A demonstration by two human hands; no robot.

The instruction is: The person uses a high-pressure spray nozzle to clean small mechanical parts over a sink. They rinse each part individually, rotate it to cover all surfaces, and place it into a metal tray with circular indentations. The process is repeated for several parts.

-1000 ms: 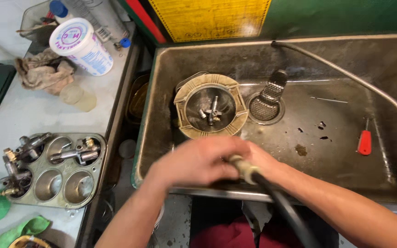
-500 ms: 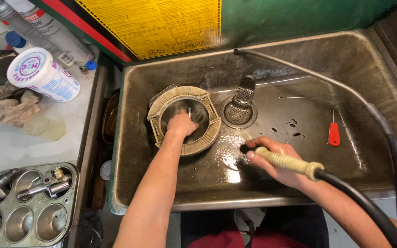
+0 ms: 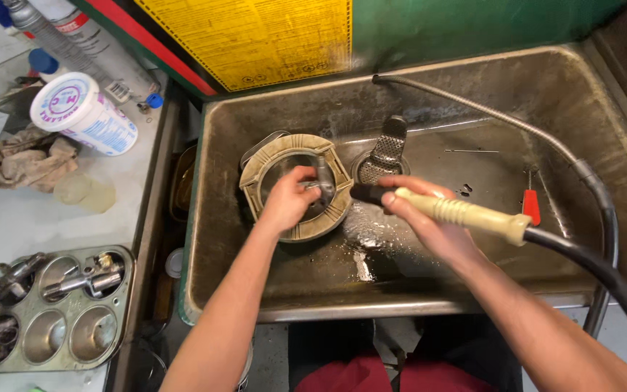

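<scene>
Grimy metal wash basin (image 3: 618, 138) set beside a pale table (image 3: 9, 218), yellow placard on the green wall behind. On the table, left to right: muffin tin (image 3: 52, 308) holding small metal fittings, crumpled rag (image 3: 27, 160), white tub (image 3: 85, 112) lying on its side.

In the basin, the left hand (image 3: 288, 199) closes its grip on a small metal part (image 3: 323, 178) over the round tan tray (image 3: 295, 185). The right hand (image 3: 419, 218) is wrapped around the cream-handled brush wand (image 3: 459, 213), black tip just beside the part.

To do it well, I judge: keep the part over the tray, turn it steadily, and aim the tip close.

The part's shape is mostly hidden by fingers. The hose runs out of frame. The bottles at top left are cut off.
</scene>
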